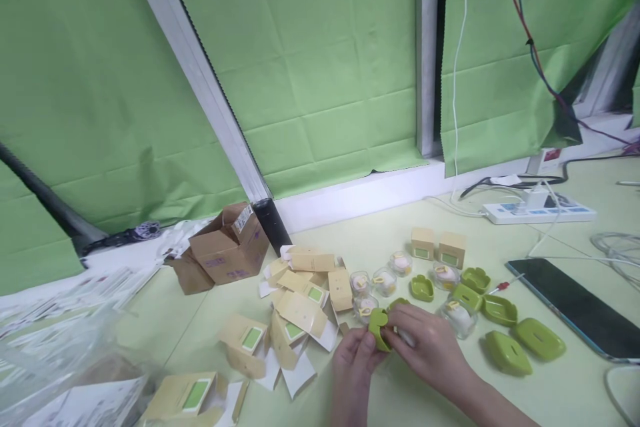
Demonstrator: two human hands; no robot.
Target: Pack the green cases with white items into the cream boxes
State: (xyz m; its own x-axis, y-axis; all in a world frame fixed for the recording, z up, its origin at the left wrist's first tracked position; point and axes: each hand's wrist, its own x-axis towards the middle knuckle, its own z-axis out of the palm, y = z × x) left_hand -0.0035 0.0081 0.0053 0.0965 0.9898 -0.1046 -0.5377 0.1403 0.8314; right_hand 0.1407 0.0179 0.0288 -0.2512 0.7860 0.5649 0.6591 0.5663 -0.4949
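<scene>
Green scalloped piece (380,330), one, held above the pale table (400,403); left hand (354,349), closed around its left side; right hand (425,341), fingers bent against its right side, whether gripping cannot be told; clear containers (385,281), several, just beyond; green trays (500,310), to the right; opened cartons (305,310), heaped left; tan boxes (451,250), two, standing behind the containers

Left hand (356,349) raised, fingers curled. Right hand (427,339) just beside it, fingers bent inward; right forearm (493,401) slants in from lower right.
</scene>
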